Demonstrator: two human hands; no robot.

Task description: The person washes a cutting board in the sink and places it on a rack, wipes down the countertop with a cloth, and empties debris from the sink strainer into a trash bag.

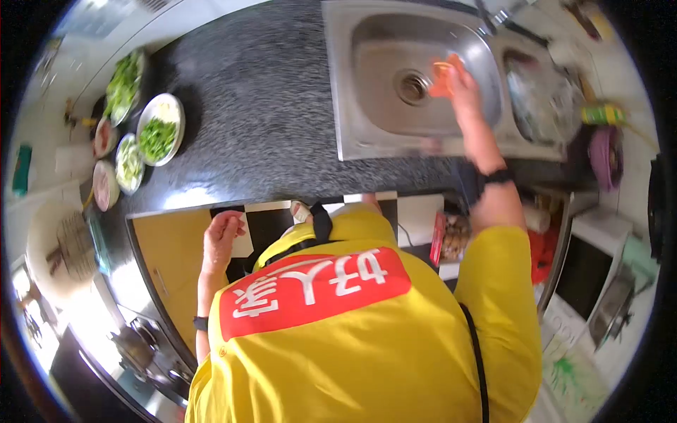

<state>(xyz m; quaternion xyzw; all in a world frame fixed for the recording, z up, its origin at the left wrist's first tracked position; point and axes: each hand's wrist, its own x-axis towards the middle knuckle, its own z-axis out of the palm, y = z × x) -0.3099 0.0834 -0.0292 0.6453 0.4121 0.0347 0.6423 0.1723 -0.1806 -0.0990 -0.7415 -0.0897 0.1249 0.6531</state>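
Observation:
Over the large steel sink basin [381, 60], my right hand [464, 88] is closed on an orange cloth-like item [443, 76], just right of the drain [411, 87]. The item's exact kind is unclear. My left hand [224, 234] hangs in front of the counter edge, beside my body and above the yellow cabinet, its fingers curled. Whether those fingers hold anything small does not show.
At the left of the dark countertop [261, 92] stand a plate of chopped greens [157, 139], a bowl of leafy greens [123, 84] and several small bowls. A second basin [539, 99] holds clear plastic. A purple basin [605, 158] stands at the right.

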